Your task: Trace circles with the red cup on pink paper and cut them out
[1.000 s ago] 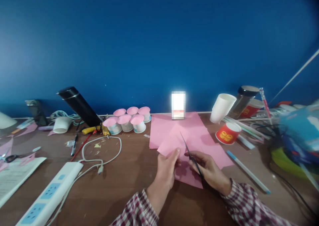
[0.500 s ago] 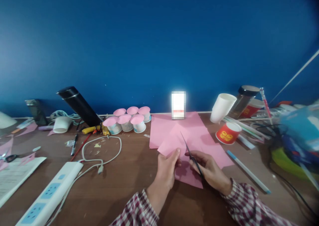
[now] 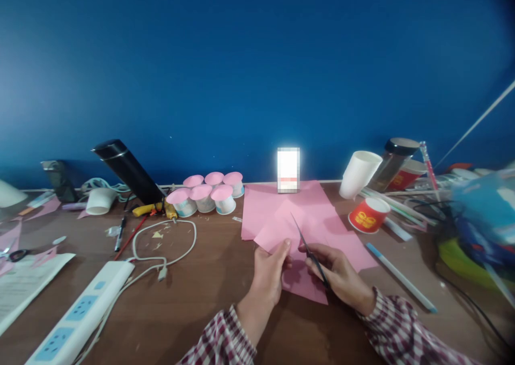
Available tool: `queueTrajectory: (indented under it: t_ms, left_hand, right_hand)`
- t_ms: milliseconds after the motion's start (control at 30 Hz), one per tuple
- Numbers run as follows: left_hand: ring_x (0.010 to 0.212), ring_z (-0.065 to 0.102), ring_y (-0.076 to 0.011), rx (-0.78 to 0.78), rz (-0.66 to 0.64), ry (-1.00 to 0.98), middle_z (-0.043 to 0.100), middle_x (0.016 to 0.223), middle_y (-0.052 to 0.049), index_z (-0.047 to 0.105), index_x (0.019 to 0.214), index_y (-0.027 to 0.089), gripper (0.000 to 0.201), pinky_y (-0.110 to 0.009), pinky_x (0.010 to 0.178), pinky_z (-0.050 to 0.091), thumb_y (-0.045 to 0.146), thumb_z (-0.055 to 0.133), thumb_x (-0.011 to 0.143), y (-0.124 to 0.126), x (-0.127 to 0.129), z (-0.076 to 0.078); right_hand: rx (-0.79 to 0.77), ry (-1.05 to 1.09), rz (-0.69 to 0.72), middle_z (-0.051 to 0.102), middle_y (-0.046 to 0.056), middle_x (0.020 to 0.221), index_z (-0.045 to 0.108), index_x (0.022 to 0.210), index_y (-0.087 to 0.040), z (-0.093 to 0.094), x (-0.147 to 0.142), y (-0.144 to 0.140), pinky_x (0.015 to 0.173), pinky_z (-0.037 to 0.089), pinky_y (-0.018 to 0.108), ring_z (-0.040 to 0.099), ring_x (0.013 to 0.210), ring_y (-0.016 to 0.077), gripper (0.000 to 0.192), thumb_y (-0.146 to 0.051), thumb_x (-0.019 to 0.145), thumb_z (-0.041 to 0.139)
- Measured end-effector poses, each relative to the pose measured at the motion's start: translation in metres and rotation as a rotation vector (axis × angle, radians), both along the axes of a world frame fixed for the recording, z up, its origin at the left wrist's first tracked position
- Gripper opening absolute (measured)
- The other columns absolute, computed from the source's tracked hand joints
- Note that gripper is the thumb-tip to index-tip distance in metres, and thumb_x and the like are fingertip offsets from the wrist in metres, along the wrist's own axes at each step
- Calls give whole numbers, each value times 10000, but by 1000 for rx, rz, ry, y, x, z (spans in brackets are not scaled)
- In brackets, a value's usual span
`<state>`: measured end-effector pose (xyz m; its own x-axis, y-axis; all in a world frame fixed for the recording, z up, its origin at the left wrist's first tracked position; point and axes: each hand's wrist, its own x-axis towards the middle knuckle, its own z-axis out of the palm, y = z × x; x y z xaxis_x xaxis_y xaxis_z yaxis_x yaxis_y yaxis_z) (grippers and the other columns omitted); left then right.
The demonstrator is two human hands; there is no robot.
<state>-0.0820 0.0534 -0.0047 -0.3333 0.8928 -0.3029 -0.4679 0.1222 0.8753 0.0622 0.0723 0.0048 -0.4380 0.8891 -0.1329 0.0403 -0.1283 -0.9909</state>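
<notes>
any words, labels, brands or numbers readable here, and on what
None can be read.
Red paper cup: yellow print, too blurred to read.
Red cup by the dark flask: yellow print, too blurred.
White card against the wall: pixelated.
Printed sheet at far left: text too small.

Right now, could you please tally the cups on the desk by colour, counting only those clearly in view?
Pink-topped cups: 6
White cups: 2
Red cups: 2
Total: 10
</notes>
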Motion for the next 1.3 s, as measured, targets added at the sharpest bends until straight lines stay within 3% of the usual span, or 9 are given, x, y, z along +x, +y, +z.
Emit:
queueTrajectory:
  t_ms: [1300]
  left_hand:
    - [430,453,-70,19,-6,16,526,492,24,627,647,111,326,-204,439,369,405,751,582,0,-1,-1]
  right_hand:
    - [26,-15,-6,469,-46,562,596,1059,-132,3,1,1,404,341,209,391,454,75,476,-457,719,671]
